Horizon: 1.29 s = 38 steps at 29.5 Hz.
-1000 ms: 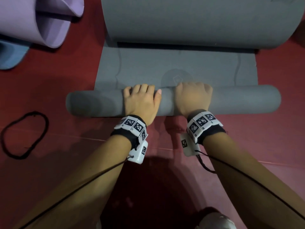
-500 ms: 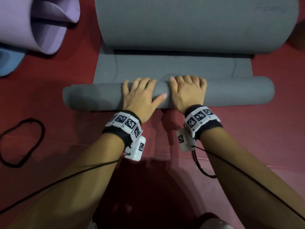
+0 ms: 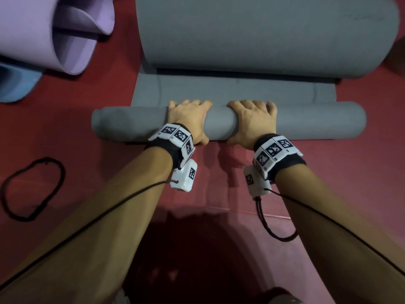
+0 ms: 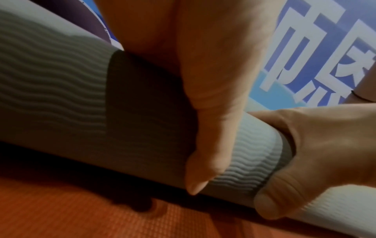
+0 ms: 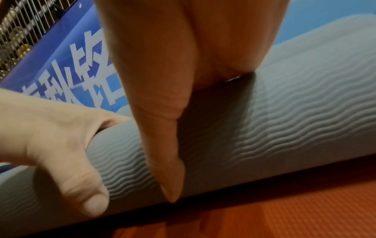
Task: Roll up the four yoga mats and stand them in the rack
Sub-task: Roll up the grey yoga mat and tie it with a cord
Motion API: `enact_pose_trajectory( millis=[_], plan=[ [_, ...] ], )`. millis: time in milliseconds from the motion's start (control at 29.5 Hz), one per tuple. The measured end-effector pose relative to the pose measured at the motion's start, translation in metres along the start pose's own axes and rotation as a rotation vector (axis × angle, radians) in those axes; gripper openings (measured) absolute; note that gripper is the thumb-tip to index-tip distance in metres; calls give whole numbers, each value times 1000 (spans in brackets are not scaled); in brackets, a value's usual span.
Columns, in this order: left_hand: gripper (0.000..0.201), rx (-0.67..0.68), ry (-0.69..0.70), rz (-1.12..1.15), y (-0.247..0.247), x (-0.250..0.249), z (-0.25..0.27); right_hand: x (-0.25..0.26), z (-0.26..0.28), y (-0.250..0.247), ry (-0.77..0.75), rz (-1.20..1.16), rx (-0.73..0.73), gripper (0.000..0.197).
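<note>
Both hands wrap the rolled part of the grey yoga mat [image 3: 306, 121]: the left hand [image 3: 188, 119] and the right hand [image 3: 254, 121] sit side by side near the middle of the roll, fingers curled over its far side and thumbs hooked down its near side, so each grip is clamped on the roll. From the left wrist view the left hand's thumb [image 4: 205, 161] points down toward the floor against the mat's wavy ribbed surface [image 4: 50, 96], with the right hand [image 4: 317, 153] just beside it; the right wrist view mirrors this, thumb [image 5: 167, 161] down the roll and the left hand [image 5: 61, 145] beside it.

That roll lies across the red floor [image 3: 350, 172], which shows a fine ribbed texture up close [image 5: 305, 201]. Beyond the roll a short flat stretch of the same mat [image 3: 219, 88] runs to a large curled-over grey section [image 3: 263, 34]. Left of the roll and farther away lie a loosely rolled purple mat [image 3: 43, 34] and the corner of a blue mat [image 3: 15, 84]. A black cord loop [image 3: 32, 187] lies on the floor, nearer than the roll and to its left. Past the roll, the wrist views show a blue banner with large white characters [image 4: 305, 53] and, at the upper left of the right wrist view, a wire grid [image 5: 24, 29]
</note>
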<state>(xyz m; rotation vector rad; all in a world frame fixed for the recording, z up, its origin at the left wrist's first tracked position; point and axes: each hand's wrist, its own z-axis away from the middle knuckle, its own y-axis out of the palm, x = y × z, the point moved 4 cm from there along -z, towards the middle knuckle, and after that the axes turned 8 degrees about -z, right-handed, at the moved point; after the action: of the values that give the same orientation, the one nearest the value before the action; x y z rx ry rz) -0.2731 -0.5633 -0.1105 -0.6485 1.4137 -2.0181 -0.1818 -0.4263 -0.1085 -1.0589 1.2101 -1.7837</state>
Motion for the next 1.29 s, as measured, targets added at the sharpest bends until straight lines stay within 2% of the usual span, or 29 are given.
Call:
enact_pose_trajectory(
  millis=[339, 441, 543, 611, 746, 814, 882, 916, 1018, 1086, 1154, 1221, 1289],
  plan=[
    [86, 131, 119, 88, 18, -5, 57, 9, 61, 14, -8, 26, 146, 90],
    [86, 216, 153, 132, 25, -9, 76, 9, 80, 18, -41, 41, 216, 95],
    [84, 322, 176, 191, 28, -12, 81, 7, 99, 17, -40, -50, 295, 94],
    [82, 373, 182, 239, 27, -9, 77, 8, 107, 17, 7, -126, 217, 84],
    [86, 424, 211, 284, 29, -5, 72, 15, 115, 28, 65, -110, -88, 64],
    [90, 377, 217, 243, 32, -7, 75, 18, 118, 34, 70, -60, -226, 50],
    [99, 254, 189, 189, 34, -9, 78, 19, 108, 33, 106, -29, -306, 43],
    [98, 168, 148, 179, 34, -10, 80, 19, 98, 30, 126, -20, -310, 42],
    [76, -147, -6, 198, 35, -13, 88, 17, 62, 20, 163, -73, -219, 43],
    [67, -279, -62, 183, 38, -17, 92, 12, 46, 21, 157, -135, -110, 54],
    [59, -334, -91, 148, 40, -19, 92, 10, 41, 22, 155, -139, -48, 59],
    [55, -352, -108, 107, 38, -19, 87, 11, 43, 22, 148, -122, -109, 47],
    [53, -346, -118, 59, 32, -16, 79, 13, 52, 22, 146, -83, -230, 40]
  ],
)
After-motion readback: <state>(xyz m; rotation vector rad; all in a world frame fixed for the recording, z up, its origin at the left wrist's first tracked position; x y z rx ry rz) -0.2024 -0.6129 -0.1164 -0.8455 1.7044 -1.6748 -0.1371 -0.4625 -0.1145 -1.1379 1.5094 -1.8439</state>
